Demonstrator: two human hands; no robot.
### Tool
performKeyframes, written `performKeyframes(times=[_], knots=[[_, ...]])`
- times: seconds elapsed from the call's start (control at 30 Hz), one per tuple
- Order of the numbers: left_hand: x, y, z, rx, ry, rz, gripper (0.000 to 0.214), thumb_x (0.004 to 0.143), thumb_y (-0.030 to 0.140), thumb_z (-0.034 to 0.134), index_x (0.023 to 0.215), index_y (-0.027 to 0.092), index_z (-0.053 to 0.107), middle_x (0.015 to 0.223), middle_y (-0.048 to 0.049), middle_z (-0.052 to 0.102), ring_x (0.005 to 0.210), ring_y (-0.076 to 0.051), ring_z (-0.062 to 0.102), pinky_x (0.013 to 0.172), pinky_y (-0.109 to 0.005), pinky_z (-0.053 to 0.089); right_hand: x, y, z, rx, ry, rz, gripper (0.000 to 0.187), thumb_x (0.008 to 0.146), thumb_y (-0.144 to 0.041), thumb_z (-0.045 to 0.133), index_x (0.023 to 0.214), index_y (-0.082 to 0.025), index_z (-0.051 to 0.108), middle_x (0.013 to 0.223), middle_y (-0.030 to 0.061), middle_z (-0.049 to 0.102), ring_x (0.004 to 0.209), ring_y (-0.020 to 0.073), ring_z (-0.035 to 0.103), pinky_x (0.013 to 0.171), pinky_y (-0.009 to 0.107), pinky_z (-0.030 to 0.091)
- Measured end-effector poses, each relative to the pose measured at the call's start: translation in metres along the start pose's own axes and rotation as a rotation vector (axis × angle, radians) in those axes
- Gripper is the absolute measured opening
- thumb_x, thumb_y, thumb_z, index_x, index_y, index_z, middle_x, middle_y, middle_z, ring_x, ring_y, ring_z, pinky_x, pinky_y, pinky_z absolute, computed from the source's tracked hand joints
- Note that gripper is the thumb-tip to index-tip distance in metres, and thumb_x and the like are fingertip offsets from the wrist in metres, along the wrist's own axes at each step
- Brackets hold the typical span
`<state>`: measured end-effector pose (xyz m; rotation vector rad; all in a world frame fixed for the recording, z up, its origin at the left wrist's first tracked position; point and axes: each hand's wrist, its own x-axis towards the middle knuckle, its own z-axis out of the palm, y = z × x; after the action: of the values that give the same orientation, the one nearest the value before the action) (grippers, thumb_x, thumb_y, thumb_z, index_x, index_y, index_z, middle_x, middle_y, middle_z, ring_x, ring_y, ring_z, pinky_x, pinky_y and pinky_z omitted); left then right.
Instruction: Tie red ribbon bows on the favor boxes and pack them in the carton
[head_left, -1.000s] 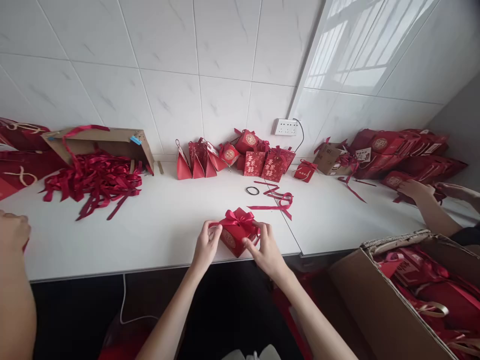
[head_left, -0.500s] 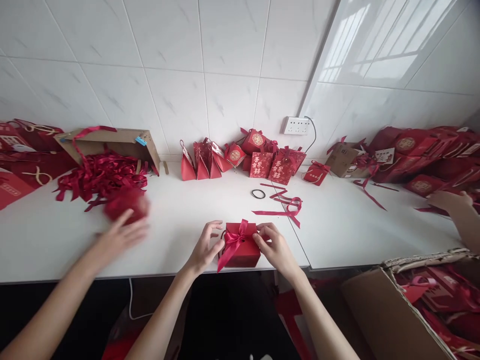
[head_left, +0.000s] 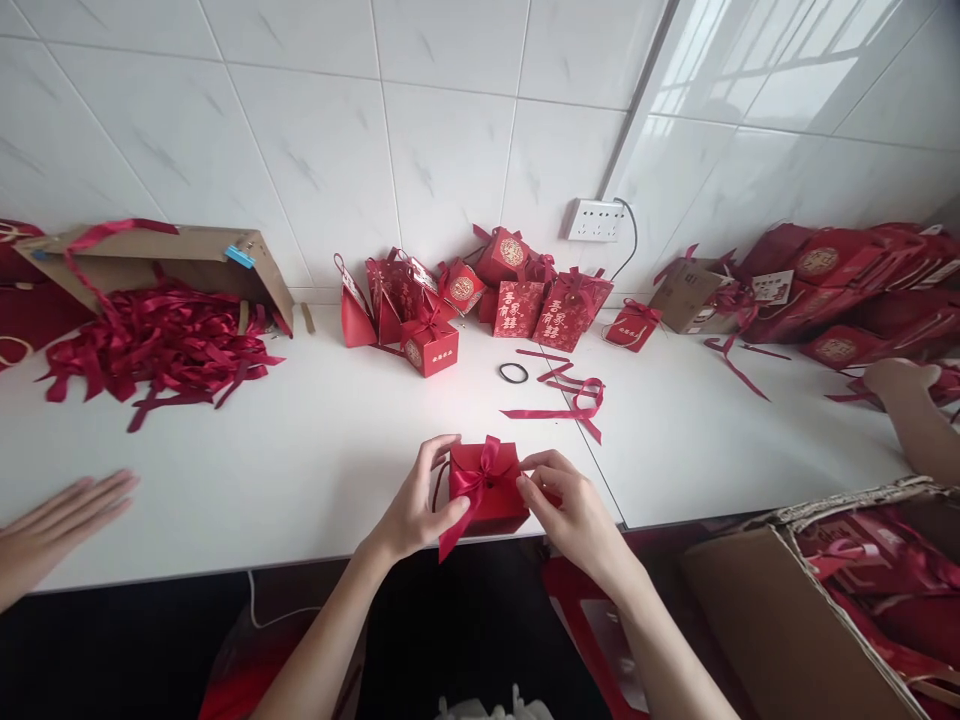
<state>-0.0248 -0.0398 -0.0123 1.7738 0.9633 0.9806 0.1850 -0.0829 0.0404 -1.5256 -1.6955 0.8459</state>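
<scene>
Turned since a second ago, the bowed box (head_left: 504,508) now sits square at the tabletop's (head_left: 270,500) near edge, between both hands. The left hand (head_left: 409,505) is half open, thumb by the satin bow's (head_left: 484,480) tail, fingertips at the rear corner, a dark cord (head_left: 439,487) looping in the gap. The right hand's (head_left: 574,505) fingers are pinched close, hiding the right end; whether they grip anything cannot be told. At lower right, a torn-edged carton (head_left: 739,610) is cut off by the frame. Smooth white surface spreads leftward to a co-worker's hand (head_left: 79,512), also cut off. Beyond lie a thin black ring (head_left: 514,382) and, farther back, a newly arrived gift box (head_left: 440,352), partly covering the peaked boxes (head_left: 357,315).
</scene>
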Motion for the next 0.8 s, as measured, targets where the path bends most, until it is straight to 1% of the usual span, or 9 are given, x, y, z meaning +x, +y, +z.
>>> performKeyframes(times=[0.1, 0.17, 0.27, 0.43, 0.53, 0.6, 0.63, 0.73, 0.8], knots=[[0.0, 0.007, 0.002, 0.047, -0.025, -0.056, 0.059, 0.078, 0.029, 0.06, 0.132, 0.023, 0.036, 0.132, -0.011, 0.049, 0.122, -0.027, 0.049, 0.101, -0.042, 0.043, -0.001, 0.001, 0.0, 0.023, -0.027, 0.029, 0.041, 0.089, -0.041, 0.044, 0.057, -0.019, 0.055, 0.122, 0.0102, 0.055, 0.097, 0.0223, 0.061, 0.076, 0.035, 0.053], [0.001, 0.009, 0.004, 0.039, 0.007, -0.076, 0.054, 0.078, 0.028, 0.06, 0.129, 0.023, 0.04, 0.128, -0.0104, 0.053, 0.118, -0.027, 0.052, 0.098, -0.041, 0.046, -0.002, 0.004, 0.002, 0.083, -0.06, 0.054, 0.043, 0.09, -0.04, 0.044, 0.056, -0.019, 0.059, 0.131, 0.009, 0.051, 0.117, 0.027, 0.052, 0.082, 0.037, 0.053], [0.002, 0.007, 0.007, -0.01, 0.023, -0.094, 0.049, 0.08, 0.029, 0.059, 0.125, 0.023, 0.042, 0.123, -0.0101, 0.056, 0.114, -0.026, 0.055, 0.093, -0.039, 0.049, -0.007, 0.011, 0.0, 0.153, -0.122, 0.068, 0.044, 0.09, -0.042, 0.043, 0.058, -0.02, 0.064, 0.135, 0.0067, 0.049, 0.127, 0.0282, 0.044, 0.086, 0.038, 0.052], [0.0, 0.01, 0.003, 0.144, 0.141, -0.006, 0.04, 0.079, 0.033, 0.054, 0.117, 0.022, 0.046, 0.13, -0.0111, 0.047, 0.121, -0.026, 0.046, 0.097, -0.039, 0.043, -0.007, 0.02, -0.028, 0.045, -0.27, 0.066, 0.04, 0.084, -0.053, 0.051, 0.066, -0.021, 0.068, 0.127, 0.0106, 0.056, 0.113, 0.0296, 0.056, 0.086, 0.041, 0.051], [0.001, 0.021, -0.002, 0.235, 0.211, -0.024, 0.022, 0.079, 0.039, 0.047, 0.089, 0.021, 0.053, 0.098, -0.0073, 0.058, 0.094, -0.022, 0.057, 0.078, -0.034, 0.048, 0.012, 0.02, -0.04, -0.049, -0.094, 0.052, 0.04, 0.083, -0.056, 0.05, 0.077, -0.021, 0.067, 0.115, 0.0115, 0.063, 0.101, 0.0269, 0.061, 0.082, 0.04, 0.052], [0.004, 0.03, -0.004, 0.287, 0.145, -0.143, 0.028, 0.08, 0.046, 0.043, 0.067, 0.021, 0.046, 0.07, -0.0009, 0.054, 0.069, -0.017, 0.055, 0.064, -0.03, 0.045, 0.03, 0.017, -0.036, -0.092, 0.0, 0.023, 0.038, 0.086, -0.054, 0.047, 0.084, -0.02, 0.066, 0.105, 0.0095, 0.066, 0.093, 0.0228, 0.063, 0.078, 0.036, 0.052], [0.005, 0.033, -0.004, 0.309, 0.1, -0.206, 0.033, 0.08, 0.049, 0.043, 0.061, 0.021, 0.042, 0.061, 0.0014, 0.049, 0.061, -0.016, 0.051, 0.059, -0.028, 0.043, 0.04, 0.015, -0.031, -0.101, -0.015, 0.002, 0.037, 0.086, -0.052, 0.047, 0.086, -0.02, 0.065, 0.099, 0.0078, 0.067, 0.088, 0.021, 0.063, 0.075, 0.034, 0.052], [0.008, 0.039, 0.0, 0.33, 0.047, -0.308, 0.037, 0.081, 0.051, 0.046, 0.06, 0.021, 0.042, 0.054, 0.0042, 0.046, 0.051, -0.012, 0.045, 0.051, -0.025, 0.037, 0.059, 0.006, -0.01, -0.101, -0.135, -0.06, 0.029, 0.085, -0.047, 0.053, 0.083, -0.02, 0.065, 0.087, 0.0038, 0.066, 0.078, 0.0173, 0.062, 0.071, 0.03, 0.049], [0.009, 0.037, 0.003, 0.329, 0.068, -0.29, 0.032, 0.083, 0.047, 0.046, 0.064, 0.021, 0.046, 0.056, 0.0046, 0.048, 0.049, -0.011, 0.044, 0.049, -0.024, 0.036, 0.061, 0.002, 0.0, -0.09, -0.128, -0.085, 0.021, 0.083, -0.04, 0.056, 0.078, -0.02, 0.063, 0.087, 0.0031, 0.065, 0.077, 0.0165, 0.06, 0.071, 0.03, 0.048]])
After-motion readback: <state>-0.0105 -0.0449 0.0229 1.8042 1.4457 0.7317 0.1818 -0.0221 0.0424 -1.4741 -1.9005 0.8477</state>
